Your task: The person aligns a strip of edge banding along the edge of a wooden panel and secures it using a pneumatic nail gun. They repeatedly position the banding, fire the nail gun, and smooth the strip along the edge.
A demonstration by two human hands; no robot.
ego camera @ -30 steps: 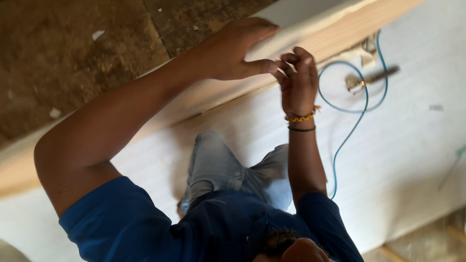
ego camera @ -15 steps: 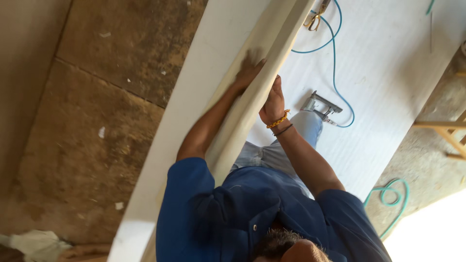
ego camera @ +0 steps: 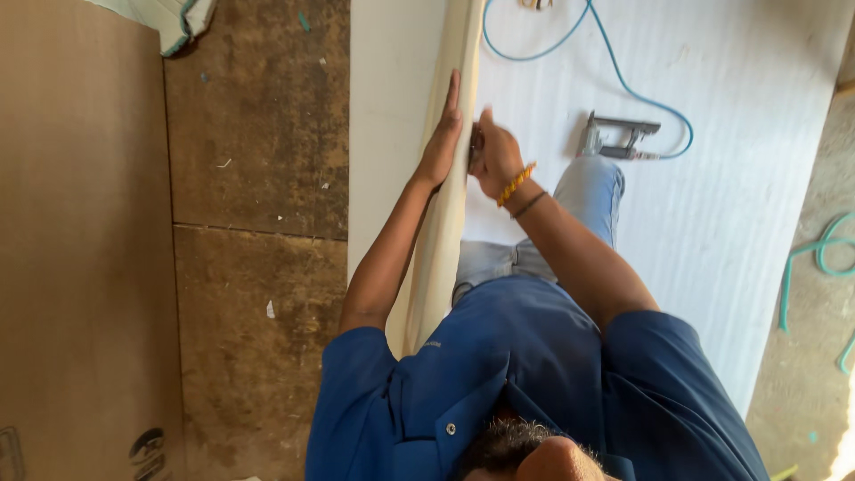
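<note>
A long pale wooden strip (ego camera: 445, 232) stands on edge along a white panel (ego camera: 392, 134) and runs away from me. My left hand (ego camera: 443, 142) lies flat against the strip's left face, fingers straight and together. My right hand (ego camera: 495, 158) is closed at the strip's right face around a small dark object (ego camera: 476, 142) that I cannot identify. That wrist has an orange bead bracelet and a dark band. My blue shirt and grey trousers fill the lower part of the view.
A pneumatic nailer (ego camera: 617, 138) lies on the white sheet (ego camera: 730, 178) to the right of my right hand, with a blue hose (ego camera: 623, 85) looping from it. A green hose (ego camera: 815, 267) lies on the floor at right. Brown cardboard (ego camera: 80, 240) covers the left; stained concrete floor (ego camera: 258, 134) lies between.
The view has swung, so the strip now runs straight up the frame. Both hands stay on the strip, close together. The nailer now shows just right of my right hand.
</note>
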